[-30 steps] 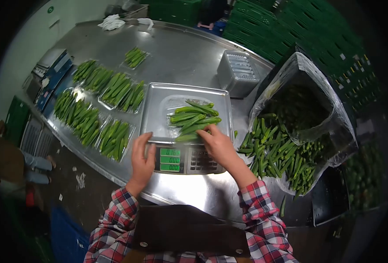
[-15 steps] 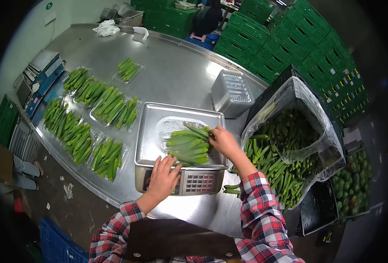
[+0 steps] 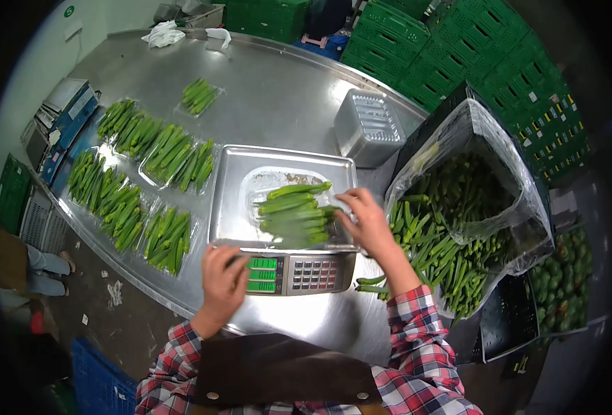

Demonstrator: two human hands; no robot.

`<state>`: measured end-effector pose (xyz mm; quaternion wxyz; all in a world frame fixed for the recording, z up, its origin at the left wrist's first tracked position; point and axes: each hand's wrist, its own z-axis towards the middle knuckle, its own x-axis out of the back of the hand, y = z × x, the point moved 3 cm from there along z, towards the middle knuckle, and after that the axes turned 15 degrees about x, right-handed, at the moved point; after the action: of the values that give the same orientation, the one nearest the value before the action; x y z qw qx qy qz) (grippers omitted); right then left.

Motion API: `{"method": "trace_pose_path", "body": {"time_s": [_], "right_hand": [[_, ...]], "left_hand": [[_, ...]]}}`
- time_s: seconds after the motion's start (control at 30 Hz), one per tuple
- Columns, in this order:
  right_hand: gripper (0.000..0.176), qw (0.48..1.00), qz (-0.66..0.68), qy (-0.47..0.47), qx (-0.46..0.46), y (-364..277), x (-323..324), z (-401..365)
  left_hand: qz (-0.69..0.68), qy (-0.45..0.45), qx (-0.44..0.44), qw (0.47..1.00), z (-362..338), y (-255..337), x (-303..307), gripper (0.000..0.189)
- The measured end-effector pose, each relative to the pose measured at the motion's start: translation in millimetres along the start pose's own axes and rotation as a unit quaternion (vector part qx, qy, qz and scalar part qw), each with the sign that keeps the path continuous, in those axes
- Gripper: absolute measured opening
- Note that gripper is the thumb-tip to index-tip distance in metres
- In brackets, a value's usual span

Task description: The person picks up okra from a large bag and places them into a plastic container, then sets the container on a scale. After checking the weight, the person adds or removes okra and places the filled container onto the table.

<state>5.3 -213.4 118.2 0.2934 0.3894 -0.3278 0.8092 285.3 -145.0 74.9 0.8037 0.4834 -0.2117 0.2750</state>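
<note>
Green okra pods point(image 3: 293, 216) lie side by side in a clear tray on the steel pan point(image 3: 233, 200) of a scale. Below the pan is the scale's keypad point(image 3: 313, 274), with lit green displays point(image 3: 262, 274) beside it. My left hand point(image 3: 223, 282) is over the scale's left front corner, off the okra, its fingers bent and slightly blurred. At the right end of the okra, my right hand point(image 3: 367, 220) has its fingers apart, close to the pod tips; nothing shows in it.
Filled okra trays point(image 3: 174, 155) stand in rows at the left of the steel table point(image 3: 278, 83). A stack of clear trays point(image 3: 369, 128) stands behind the scale. Right are a plastic-lined crate of okra point(image 3: 451, 256) and green crates point(image 3: 451, 62). A person's legs point(image 3: 47, 270) show far left.
My left hand has drawn back from the okra toward the left, uncovering the displays. My right hand has moved slightly right, and its fingers have parted. The view has shifted a little.
</note>
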Motion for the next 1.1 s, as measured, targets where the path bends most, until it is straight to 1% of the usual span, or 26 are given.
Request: {"method": "trace_pose_path", "body": {"time_s": [0.03, 0.13, 0.2, 0.23, 0.33, 0.5, 0.57, 0.6, 0.63, 0.67, 0.73, 0.77, 0.8, 0.83, 0.87, 0.9, 0.93, 1.0, 1.03, 1.1], "right_hand": [[0.028, 1.000, -0.030, 0.004, -0.003, 6, 5, -10], [0.025, 0.997, -0.020, 0.011, -0.073, 21, 11, -43], [0.024, 0.993, 0.016, 0.044, -0.105, 19, 12, -64], [0.024, 0.993, 0.030, 0.048, -0.106, 20, 10, -71], [0.025, 0.986, 0.049, 0.049, -0.150, 15, 6, -78], [0.032, 0.976, 0.066, 0.073, -0.194, 22, 0, -79], [0.033, 0.974, 0.061, 0.083, -0.204, 30, -5, -78], [0.033, 0.963, 0.095, 0.075, -0.240, 34, -8, -76], [0.033, 0.950, 0.129, 0.066, -0.276, 37, -11, -73], [0.034, 0.935, 0.163, 0.058, -0.310, 38, -15, -71], [0.034, 0.930, 0.168, 0.040, -0.325, 36, -21, -61], [0.034, 0.927, 0.160, 0.028, -0.339, 29, -21, -55], [0.034, 0.950, 0.096, 0.002, -0.296, 46, -36, -62], [0.035, 0.952, 0.104, -0.008, -0.287, 49, -43, -61], [0.033, 0.945, 0.122, -0.041, -0.302, 54, -52, -60], [0.031, 0.940, 0.110, -0.063, -0.317, 50, -52, -55], [0.025, 0.952, 0.098, -0.051, -0.286, 63, -63, -62], [0.014, 0.954, 0.132, -0.018, -0.269, 82, -79, -75], [0.012, 0.933, 0.205, 0.010, -0.294, 82, -80, -79], [0.011, 0.885, 0.321, 0.057, -0.332, 78, -74, -68]], "left_hand": [[0.008, 0.015, 0.020, 1.000, -1, -5, 7, 0.028], [0.027, 0.039, 0.066, 0.997, -8, -22, 23, 0.028], [0.043, 0.045, 0.094, 0.994, -17, -27, 32, 0.026], [0.048, 0.052, 0.100, 0.992, -13, -29, 34, 0.025], [0.064, 0.060, 0.098, 0.991, -5, -31, 39, 0.026], [0.057, 0.051, 0.083, 0.994, 24, -23, 36, 0.031], [0.039, 0.018, 0.117, 0.992, 34, -25, 25, 0.032], [0.030, 0.001, 0.133, 0.991, 39, -25, 20, 0.033], [0.000, -0.044, 0.193, 0.980, 46, -27, 13, 0.036], [-0.007, -0.070, 0.230, 0.971, 50, -26, 7, 0.037], [-0.018, -0.115, 0.300, 0.947, 60, -22, -6, 0.040], [0.017, -0.125, 0.286, 0.950, 63, -24, -14, 0.042], [0.057, -0.129, 0.274, 0.951, 64, -31, -24, 0.043], [0.037, -0.153, 0.287, 0.945, 65, -36, -35, 0.045], [0.016, -0.178, 0.301, 0.937, 65, -39, -45, 0.047], [0.001, -0.180, 0.290, 0.940, 65, -37, -52, 0.049], [-0.016, -0.186, 0.277, 0.943, 66, -35, -57, 0.051], [-0.032, -0.143, 0.239, 0.960, 67, -31, -61, 0.055], [-0.045, -0.122, 0.220, 0.967, 67, -32, -60, 0.058], [-0.117, -0.104, 0.254, 0.955, 70, -30, -56, 0.061]]}}
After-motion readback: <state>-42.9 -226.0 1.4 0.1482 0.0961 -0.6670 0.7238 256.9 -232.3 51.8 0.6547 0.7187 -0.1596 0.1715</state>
